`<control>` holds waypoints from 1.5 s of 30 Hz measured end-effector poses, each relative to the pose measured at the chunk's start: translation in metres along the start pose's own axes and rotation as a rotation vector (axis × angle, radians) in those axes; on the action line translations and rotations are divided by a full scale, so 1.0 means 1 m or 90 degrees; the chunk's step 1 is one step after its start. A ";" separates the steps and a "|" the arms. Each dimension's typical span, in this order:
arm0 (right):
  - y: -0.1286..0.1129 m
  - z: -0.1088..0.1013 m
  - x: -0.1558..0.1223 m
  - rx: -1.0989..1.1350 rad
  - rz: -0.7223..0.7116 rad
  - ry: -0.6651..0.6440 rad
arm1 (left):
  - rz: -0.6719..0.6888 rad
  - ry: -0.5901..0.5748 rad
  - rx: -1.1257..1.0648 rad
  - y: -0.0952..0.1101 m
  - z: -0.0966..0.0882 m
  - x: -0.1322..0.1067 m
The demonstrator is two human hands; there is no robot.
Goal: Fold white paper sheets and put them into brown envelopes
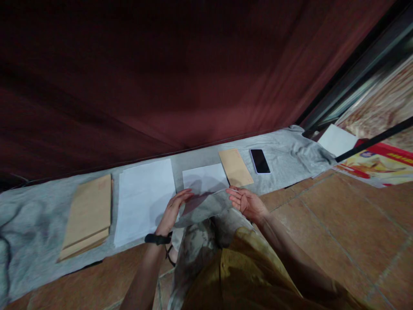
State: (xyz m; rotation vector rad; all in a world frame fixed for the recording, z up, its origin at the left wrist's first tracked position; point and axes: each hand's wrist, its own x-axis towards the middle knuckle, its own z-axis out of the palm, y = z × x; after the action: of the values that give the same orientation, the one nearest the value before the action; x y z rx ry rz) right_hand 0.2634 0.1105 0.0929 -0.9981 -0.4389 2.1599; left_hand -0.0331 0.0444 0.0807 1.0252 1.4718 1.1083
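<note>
A white sheet of paper [206, 177] lies on the grey cloth in front of me, its near part raised and in shadow. At its left edge is my left hand [174, 211], fingers together and reaching over the paper; the thumb is hard to see. My right hand [247, 204] has its palm turned up and its curled fingers at the right end of the raised edge. The paper appears held between both hands. Just beyond my right hand lies a brown envelope [237, 167]. Left of my left hand is a stack of white paper [145, 198].
Several brown envelopes [88, 211] are piled at the left. A phone [260, 161] lies face up on the grey cloth [290, 150]. Behind rises a dark red panel [193, 86]. A colourful printed box [380, 165] stands at the right on the tiled floor [338, 228].
</note>
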 end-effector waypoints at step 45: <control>0.063 -0.010 0.078 -1.316 -0.638 -0.074 | -0.009 0.272 0.410 -0.026 0.035 0.023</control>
State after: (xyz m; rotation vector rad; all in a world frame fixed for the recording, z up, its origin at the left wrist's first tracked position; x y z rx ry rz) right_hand 0.2066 0.1235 0.0105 -0.9802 -2.6522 0.2267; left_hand -0.0035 0.0656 0.0476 1.2486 2.2678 0.8862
